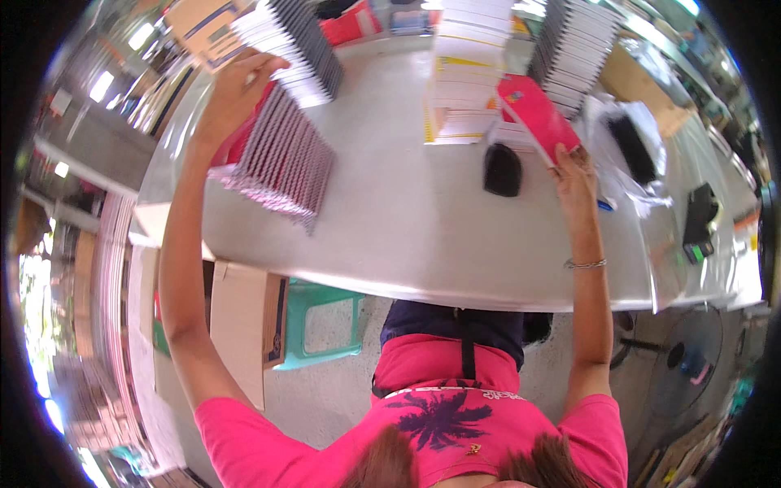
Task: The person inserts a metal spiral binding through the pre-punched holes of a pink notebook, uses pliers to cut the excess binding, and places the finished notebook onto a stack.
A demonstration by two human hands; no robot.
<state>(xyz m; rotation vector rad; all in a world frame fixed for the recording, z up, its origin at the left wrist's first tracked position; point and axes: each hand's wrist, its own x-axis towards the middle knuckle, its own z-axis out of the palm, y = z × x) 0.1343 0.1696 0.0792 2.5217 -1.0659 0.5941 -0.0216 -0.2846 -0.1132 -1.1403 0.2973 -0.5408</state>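
My left hand (234,93) is raised over a stack of spiral-bound notebooks (281,159) with red covers, at the left of the table. Its fingers are partly stretched and apart, and I see nothing held in them. At the right, my right hand (574,172) grips the near end of a red-covered booklet (537,114), thumb on top. The booklet is tilted, its far end beside a tall stack of white and yellow-edged sheets (468,77). A black rounded pad (502,170) lies just left of my right hand.
Tall stacks of spiral-bound books stand at the back left (305,49) and back right (569,53). Right of my hand are a clear plastic bag (651,138), a blue pen (604,206) and a black device (700,221). A green stool (324,325) and cardboard box (240,325) stand below the table's front edge.
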